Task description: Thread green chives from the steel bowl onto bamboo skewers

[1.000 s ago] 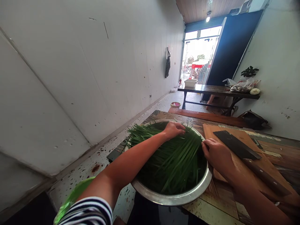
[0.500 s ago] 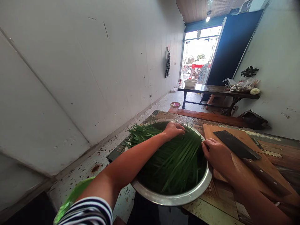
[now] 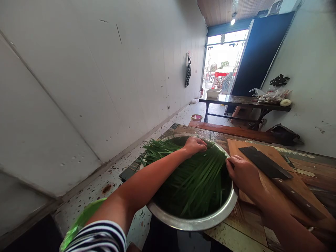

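A wide metal bowl is heaped with long green garlic chives, some hanging over its left rim. My left hand reaches across the bowl, its fingers closed in a pinch on the chives near the far rim. At the right rim my right hand is closed, thumb against fingers; whether it pinches the rim or chive ends cannot be made out. Beside that hand, a cleaver with a dark blade and brown handle lies on a wooden cutting board.
The bowl stands on a worn plank table. A red-brown bench and a dark bag are behind it. Farther back, a long table bears a white tub and plastic bags. A green plastic bag is at lower left.
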`<action>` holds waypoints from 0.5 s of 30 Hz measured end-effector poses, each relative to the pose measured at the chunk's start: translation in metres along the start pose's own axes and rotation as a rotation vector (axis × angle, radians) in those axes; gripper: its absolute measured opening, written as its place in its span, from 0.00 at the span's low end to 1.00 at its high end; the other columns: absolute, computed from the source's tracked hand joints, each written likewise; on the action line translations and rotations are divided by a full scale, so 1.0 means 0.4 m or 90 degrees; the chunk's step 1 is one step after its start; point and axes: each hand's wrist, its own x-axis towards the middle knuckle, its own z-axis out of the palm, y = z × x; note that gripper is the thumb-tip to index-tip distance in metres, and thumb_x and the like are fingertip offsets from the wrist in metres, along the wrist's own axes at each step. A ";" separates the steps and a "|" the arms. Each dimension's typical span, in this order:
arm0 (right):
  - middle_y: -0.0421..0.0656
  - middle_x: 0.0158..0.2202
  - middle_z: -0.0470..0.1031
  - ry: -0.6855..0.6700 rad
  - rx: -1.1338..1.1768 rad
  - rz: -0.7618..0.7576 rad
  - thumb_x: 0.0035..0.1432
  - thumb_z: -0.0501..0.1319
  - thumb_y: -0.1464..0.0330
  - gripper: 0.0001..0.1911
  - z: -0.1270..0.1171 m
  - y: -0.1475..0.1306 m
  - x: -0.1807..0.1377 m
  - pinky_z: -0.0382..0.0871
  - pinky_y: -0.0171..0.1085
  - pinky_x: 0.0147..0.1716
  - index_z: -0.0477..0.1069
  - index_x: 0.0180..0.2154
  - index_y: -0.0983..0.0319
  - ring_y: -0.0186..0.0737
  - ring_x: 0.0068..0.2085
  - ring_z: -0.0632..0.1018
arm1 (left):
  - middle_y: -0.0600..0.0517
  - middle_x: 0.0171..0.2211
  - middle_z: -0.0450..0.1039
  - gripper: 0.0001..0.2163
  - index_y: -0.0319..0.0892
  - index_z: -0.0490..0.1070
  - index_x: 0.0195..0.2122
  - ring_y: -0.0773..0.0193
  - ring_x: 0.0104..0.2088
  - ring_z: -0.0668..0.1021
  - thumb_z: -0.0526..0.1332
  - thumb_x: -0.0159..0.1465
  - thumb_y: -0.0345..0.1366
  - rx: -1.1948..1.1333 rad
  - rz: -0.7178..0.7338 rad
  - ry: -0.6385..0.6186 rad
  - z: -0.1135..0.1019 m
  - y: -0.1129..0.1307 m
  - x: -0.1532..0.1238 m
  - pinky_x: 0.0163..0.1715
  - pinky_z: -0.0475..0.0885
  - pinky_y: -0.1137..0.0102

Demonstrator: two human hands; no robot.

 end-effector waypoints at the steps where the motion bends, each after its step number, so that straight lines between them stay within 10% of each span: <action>1: 0.42 0.33 0.76 -0.001 -0.001 0.005 0.63 0.49 0.64 0.16 -0.001 -0.001 0.000 0.57 0.36 0.26 0.73 0.32 0.62 0.36 0.31 0.75 | 0.53 0.20 0.74 0.03 0.34 0.73 0.27 0.70 0.23 0.76 0.63 0.51 0.23 -0.005 -0.001 0.000 0.000 0.000 0.000 0.32 0.75 0.72; 15: 0.42 0.34 0.77 -0.001 -0.002 0.011 0.63 0.50 0.64 0.15 0.001 0.000 0.000 0.56 0.36 0.25 0.72 0.31 0.62 0.36 0.31 0.75 | 0.52 0.21 0.74 0.05 0.34 0.75 0.27 0.70 0.24 0.75 0.64 0.48 0.26 0.040 0.032 -0.001 -0.001 -0.004 -0.001 0.30 0.73 0.74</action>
